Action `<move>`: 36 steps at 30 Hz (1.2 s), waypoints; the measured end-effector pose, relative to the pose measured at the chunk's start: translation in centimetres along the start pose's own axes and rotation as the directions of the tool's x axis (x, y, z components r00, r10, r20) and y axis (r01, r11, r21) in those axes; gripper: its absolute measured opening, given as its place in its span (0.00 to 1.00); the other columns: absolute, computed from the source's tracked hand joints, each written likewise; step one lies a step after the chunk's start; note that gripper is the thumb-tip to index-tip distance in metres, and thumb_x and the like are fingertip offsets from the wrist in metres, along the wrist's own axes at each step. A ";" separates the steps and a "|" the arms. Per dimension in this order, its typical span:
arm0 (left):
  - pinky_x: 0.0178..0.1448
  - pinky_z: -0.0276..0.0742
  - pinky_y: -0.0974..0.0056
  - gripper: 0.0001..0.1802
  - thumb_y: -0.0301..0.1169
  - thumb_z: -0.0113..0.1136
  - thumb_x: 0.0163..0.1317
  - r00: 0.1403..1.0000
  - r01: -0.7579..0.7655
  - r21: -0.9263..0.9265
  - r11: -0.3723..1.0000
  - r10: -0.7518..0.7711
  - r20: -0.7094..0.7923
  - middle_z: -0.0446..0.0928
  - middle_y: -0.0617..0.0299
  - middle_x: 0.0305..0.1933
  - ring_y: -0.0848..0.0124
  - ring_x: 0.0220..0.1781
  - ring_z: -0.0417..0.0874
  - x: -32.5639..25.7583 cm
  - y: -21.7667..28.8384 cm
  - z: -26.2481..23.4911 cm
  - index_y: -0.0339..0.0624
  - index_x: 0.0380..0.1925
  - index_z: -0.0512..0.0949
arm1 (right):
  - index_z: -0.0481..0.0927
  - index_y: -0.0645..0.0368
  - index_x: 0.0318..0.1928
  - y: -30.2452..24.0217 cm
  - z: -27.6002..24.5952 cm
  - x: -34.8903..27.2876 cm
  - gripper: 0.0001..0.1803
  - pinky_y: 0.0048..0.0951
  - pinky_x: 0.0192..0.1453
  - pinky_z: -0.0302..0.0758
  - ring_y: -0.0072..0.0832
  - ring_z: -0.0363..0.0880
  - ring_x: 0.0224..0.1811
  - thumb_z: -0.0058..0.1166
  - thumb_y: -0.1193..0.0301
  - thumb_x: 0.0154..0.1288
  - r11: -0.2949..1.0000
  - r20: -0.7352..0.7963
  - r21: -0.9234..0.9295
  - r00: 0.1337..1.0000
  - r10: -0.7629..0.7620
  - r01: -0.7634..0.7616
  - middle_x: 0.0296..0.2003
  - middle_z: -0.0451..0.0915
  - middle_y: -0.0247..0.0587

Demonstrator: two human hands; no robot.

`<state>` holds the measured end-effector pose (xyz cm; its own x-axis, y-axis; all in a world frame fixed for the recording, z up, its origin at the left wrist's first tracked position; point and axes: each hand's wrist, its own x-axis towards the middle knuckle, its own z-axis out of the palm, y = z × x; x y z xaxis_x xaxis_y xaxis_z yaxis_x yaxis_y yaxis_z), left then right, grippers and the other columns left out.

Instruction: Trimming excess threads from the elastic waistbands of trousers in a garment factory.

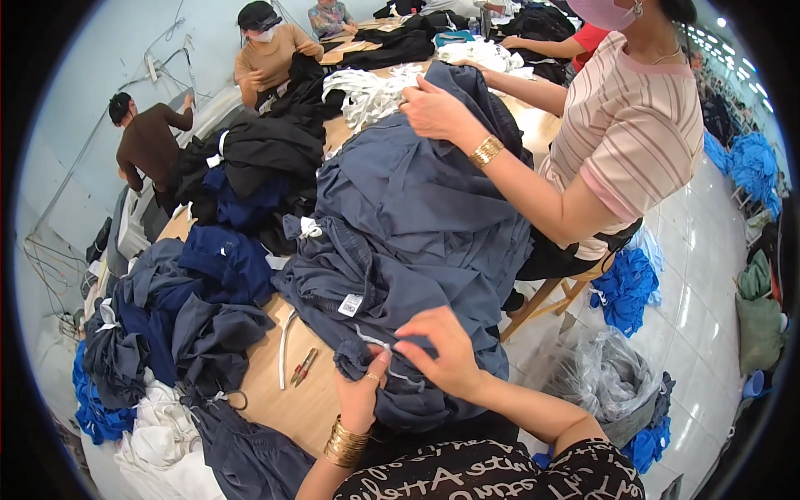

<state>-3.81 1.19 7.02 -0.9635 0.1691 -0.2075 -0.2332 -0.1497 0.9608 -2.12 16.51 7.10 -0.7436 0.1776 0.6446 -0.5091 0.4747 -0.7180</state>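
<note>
We pinch the white drawstring point(385, 346) at the waistband of the slate-blue trousers point(400, 250) heaped on the wooden table point(283, 400): left hand point(362, 392) and right hand point(442, 350) both grasping. Likely threading; next, a steady pull along the cord.

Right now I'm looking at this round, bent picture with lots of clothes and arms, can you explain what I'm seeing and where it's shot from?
It is one picture from a wide fisheye camera worn on a person's head, looking down, so straight edges curve. The two arms rising from the bottom edge are the wearer's own. The left hand and right hand both pinch the bunched waistband of a grey-blue garment, working its white drawstring. It lies on a wooden table heaped with dark and navy clothes. Small thread snips lie on the bare wood by the left hand. Across the table a co-worker's hand handles the same heap; other people sit farther back.
</note>
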 end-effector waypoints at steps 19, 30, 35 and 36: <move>0.33 0.67 0.76 0.06 0.22 0.62 0.53 0.995 -0.077 0.125 0.989 0.068 0.073 0.74 0.68 0.28 0.82 0.28 0.71 -0.2 -1.8 0.3 0.36 0.31 0.75 | 0.75 0.62 0.30 1.0 -1.0 -1.2 0.06 0.25 0.35 0.72 0.26 0.75 0.29 0.58 0.77 0.51 0.958 0.253 0.112 0.940 0.231 -0.265 0.28 0.75 0.37; 0.23 0.59 0.72 0.10 0.26 0.58 0.52 0.909 0.225 -0.166 0.960 -0.146 0.390 0.64 0.66 0.19 0.77 0.17 0.64 -0.1 -1.5 -0.7 0.36 0.33 0.69 | 0.73 0.62 0.30 1.1 -0.9 -1.3 0.07 0.22 0.34 0.69 0.20 0.73 0.28 0.57 0.73 0.52 0.782 0.432 0.266 0.795 0.427 -0.564 0.28 0.74 0.33; 0.22 0.58 0.73 0.11 0.29 0.59 0.51 0.911 0.311 -0.218 0.925 -0.224 0.347 0.64 0.65 0.18 0.77 0.16 0.63 0.2 -1.7 -1.3 0.36 0.32 0.69 | 0.73 0.63 0.30 1.1 -0.6 -1.1 0.07 0.23 0.33 0.70 0.22 0.74 0.28 0.56 0.75 0.52 0.765 0.480 0.252 0.763 0.434 -0.593 0.27 0.73 0.35; 0.22 0.57 0.73 0.11 0.30 0.59 0.51 0.890 0.333 -0.180 0.926 -0.245 0.384 0.64 0.65 0.18 0.77 0.16 0.63 0.3 -1.7 -1.7 0.36 0.30 0.69 | 0.73 0.63 0.30 1.3 -0.5 -1.2 0.07 0.24 0.33 0.71 0.24 0.74 0.27 0.56 0.75 0.52 0.825 0.438 0.240 0.816 0.378 -0.511 0.26 0.73 0.36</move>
<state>-3.92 -0.19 5.05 -0.7503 0.5610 -0.3499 -0.5600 -0.2578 0.7874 -1.62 17.38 5.51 -0.9887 -0.0534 0.1397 -0.1443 0.0937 -0.9851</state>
